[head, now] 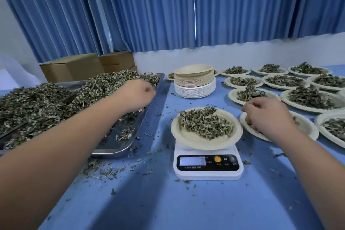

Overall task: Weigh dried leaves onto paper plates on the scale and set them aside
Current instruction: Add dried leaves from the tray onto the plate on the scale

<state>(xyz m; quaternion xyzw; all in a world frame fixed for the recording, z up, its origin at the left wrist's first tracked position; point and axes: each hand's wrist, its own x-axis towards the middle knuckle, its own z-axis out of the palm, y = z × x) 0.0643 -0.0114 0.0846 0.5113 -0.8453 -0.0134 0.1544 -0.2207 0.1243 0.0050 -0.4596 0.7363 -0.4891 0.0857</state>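
Head view: The scale [207,164] stands on the blue surface [168,201] and carries a paper plate [184,141] of dried leaves [205,124]. Only a "3" can be read on its display. The left hand [139,92] is over the leaf heap in the metal tray [113,148], fingers curled; whether it holds leaves cannot be told. The right hand [267,115] rests curled on the neighbouring plate [306,127]; its grip is unclear.

Judgement: the portion is being topped up. The next move calls for a small pinch carried to the scale.
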